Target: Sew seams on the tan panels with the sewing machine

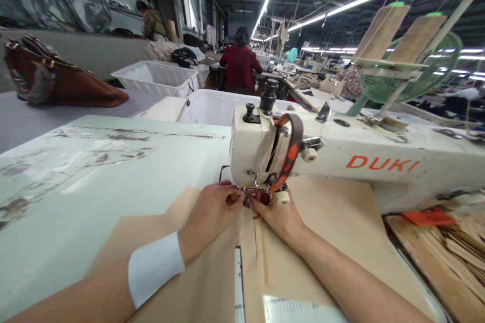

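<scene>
A white sewing machine marked DUKI stands in front of me. Below its head, around the needle area, my left hand pinches with thumb and index finger. The fingertips of my right hand meet there from the other side, also pinched together. Whatever lies between the fingers is too small to make out; the needle itself is hidden. Tan sheet material lies flat under both hands and beneath the machine arm, with narrow strips running towards me. A white band wraps my left wrist.
Two thread cones stand on the machine's stand before a green fan. White bins sit beyond the pale tabletop. A brown bag lies at left, a wooden tray of strips at right. A person sits ahead.
</scene>
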The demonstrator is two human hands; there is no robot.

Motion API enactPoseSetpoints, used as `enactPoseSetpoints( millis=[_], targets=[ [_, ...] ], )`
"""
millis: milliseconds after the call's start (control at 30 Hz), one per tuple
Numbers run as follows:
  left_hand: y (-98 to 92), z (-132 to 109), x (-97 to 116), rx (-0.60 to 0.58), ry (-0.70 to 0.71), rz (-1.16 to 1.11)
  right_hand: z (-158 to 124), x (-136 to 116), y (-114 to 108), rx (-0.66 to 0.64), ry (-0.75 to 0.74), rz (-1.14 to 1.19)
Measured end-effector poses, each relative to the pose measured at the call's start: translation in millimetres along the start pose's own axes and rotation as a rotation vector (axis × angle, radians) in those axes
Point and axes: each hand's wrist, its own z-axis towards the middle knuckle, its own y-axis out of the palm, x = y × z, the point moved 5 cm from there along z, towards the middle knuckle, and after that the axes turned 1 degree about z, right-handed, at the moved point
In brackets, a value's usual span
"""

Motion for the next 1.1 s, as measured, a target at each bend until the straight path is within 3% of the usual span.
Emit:
enactPoseSetpoints(
  millis=[500,800,967,1100],
  targets=[
    [-0.3,2,-1,0.006,0.029,-0.008,-4,-1,5,0.030,-0.041,-0.185],
    [-3.0,0,5,0.036,0.051,0.002,-2,-3,-7,0.024,0.016,-0.067],
    [-3.6,-3,5,0.079,0.145,0.038,0,1,-13,0.004,0.099,0.030],
    [-8.0,-13,9,0.101,0.323,0.065,1,2,-15,-0.177,0.177,0.187]
  ],
)
